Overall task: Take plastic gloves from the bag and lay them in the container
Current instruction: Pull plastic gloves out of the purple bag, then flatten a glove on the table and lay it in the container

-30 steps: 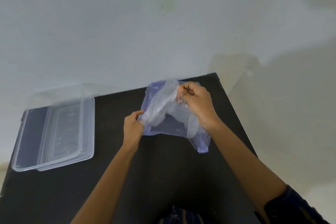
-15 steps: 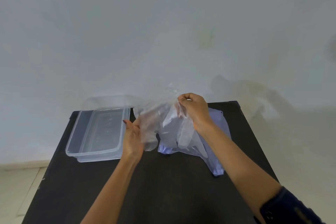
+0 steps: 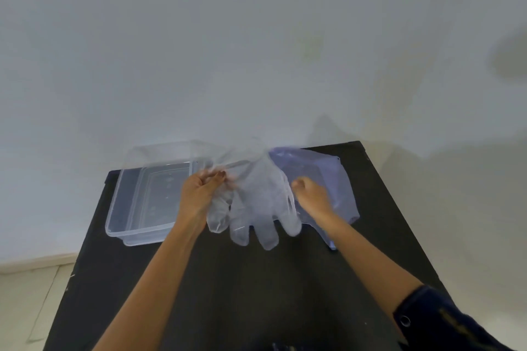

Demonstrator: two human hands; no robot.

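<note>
A clear plastic glove hangs spread in the air over the black table, its fingers pointing down toward me. My left hand pinches the glove's cuff at its left side, right beside the container. My right hand sits loosely closed to the right of the glove, over the pale blue plastic bag; whether it grips the bag or the glove is unclear. The clear rectangular container stands at the table's back left and looks empty.
The black table ends against a plain white wall. Its left edge drops to a pale tiled floor. A dark sleeve covers my right upper arm.
The glove has come out of the bag and spread open toward the container. My left hand moved up to pinch its cuff. My right hand dropped from the glove's top onto the bag.
</note>
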